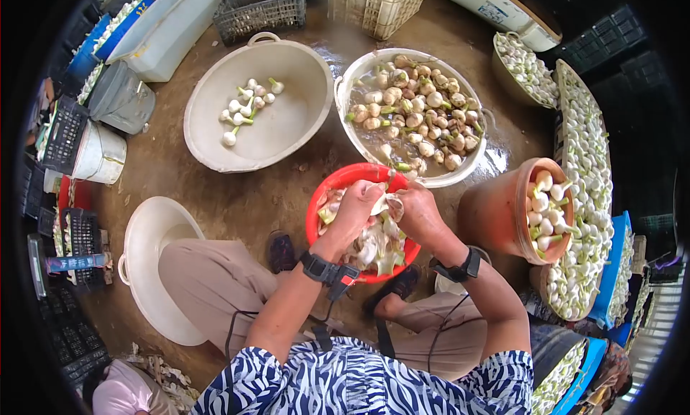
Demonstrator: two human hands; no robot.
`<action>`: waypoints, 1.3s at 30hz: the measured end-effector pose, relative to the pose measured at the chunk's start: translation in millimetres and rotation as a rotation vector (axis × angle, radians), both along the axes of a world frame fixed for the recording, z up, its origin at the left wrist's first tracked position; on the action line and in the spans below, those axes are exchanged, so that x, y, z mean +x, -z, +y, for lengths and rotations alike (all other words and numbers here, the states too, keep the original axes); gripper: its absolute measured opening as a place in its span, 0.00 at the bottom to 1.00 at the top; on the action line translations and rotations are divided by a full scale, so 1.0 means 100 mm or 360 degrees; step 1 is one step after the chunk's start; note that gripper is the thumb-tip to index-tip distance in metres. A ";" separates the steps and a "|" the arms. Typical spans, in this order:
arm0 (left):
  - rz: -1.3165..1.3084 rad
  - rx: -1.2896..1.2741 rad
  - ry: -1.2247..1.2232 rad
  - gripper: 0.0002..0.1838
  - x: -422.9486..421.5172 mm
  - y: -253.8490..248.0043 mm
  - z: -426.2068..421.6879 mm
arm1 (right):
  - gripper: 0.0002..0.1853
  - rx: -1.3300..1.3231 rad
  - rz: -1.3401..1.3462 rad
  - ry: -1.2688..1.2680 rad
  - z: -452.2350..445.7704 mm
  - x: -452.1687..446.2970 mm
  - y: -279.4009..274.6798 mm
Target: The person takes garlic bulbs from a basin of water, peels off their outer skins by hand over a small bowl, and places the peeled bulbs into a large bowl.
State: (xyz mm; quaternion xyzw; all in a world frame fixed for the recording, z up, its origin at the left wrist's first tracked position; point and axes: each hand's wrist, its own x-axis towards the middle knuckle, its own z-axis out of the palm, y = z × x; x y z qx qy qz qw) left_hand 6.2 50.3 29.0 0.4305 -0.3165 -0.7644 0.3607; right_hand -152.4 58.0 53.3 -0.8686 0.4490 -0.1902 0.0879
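Note:
Over a red basin (313,217) full of peeled skins (366,244), my left hand (357,208) and my right hand (420,212) are close together. Both have their fingers closed round a pale bulb with loose skin (384,205), partly hidden by the fingers. Beyond them, a white basin (345,120) holds many brownish unpeeled bulbs (424,109) in water. To its left, a wide pale basin (302,84) contains several clean white bulbs (246,109) with short green stems.
At the right stands an orange-brown bucket (492,206) of peeled bulbs, beside a long heap of white bulbs (586,171). An empty white tub (154,235) is by my left knee. Crates (260,12) stand at the back; another person (126,390) is at lower left.

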 end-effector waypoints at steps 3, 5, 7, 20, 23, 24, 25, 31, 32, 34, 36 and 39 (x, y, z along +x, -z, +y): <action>-0.0306 -0.0135 -0.0081 0.12 0.07 -0.08 0.26 | 0.04 -0.0030 0.0031 0.0086 0.25 0.10 -0.14; -0.0179 -0.0256 -0.0044 0.12 0.16 -0.19 0.40 | 0.02 0.0081 -0.0090 0.0302 0.36 0.16 -0.27; 0.0071 -0.0464 -0.0006 0.15 0.20 -0.27 0.49 | 0.06 0.0300 -0.0402 0.0584 0.43 0.14 -0.34; -0.0305 -0.0916 0.0164 0.21 0.22 -0.39 0.66 | 0.03 0.1100 -0.1795 0.0579 0.87 0.05 -0.23; -0.0340 -0.0573 0.0621 0.19 0.33 -0.49 0.65 | 0.03 0.0684 -0.1379 0.0502 0.96 0.10 -0.36; -0.0347 -0.0573 0.0630 0.19 0.30 -0.41 0.65 | 0.03 0.0560 -0.1312 0.0515 0.97 0.11 -0.38; 0.0034 -0.0474 0.0429 0.20 0.25 -0.35 0.64 | 0.04 0.0437 -0.1243 0.0521 0.97 0.12 -0.39; 0.1303 0.0075 -0.0152 0.23 0.33 -0.27 0.64 | 0.07 0.0519 -0.0857 0.0945 0.85 -0.05 -0.01; 0.1297 0.0070 -0.0150 0.23 0.33 -0.28 0.65 | 0.07 0.0680 -0.0478 0.0988 0.85 -0.06 0.06; 0.1230 -0.0003 -0.0318 0.25 0.29 -0.33 0.65 | 0.08 0.0663 -0.0600 0.0815 0.90 -0.05 0.01; 0.1153 -0.0071 -0.0294 0.26 0.27 -0.33 0.64 | 0.12 0.0430 -0.0660 0.0847 0.84 0.03 -0.20; 0.1045 -0.0253 -0.0106 0.27 0.24 -0.42 0.68 | 0.09 0.0633 -0.1285 0.0767 0.77 0.15 -0.38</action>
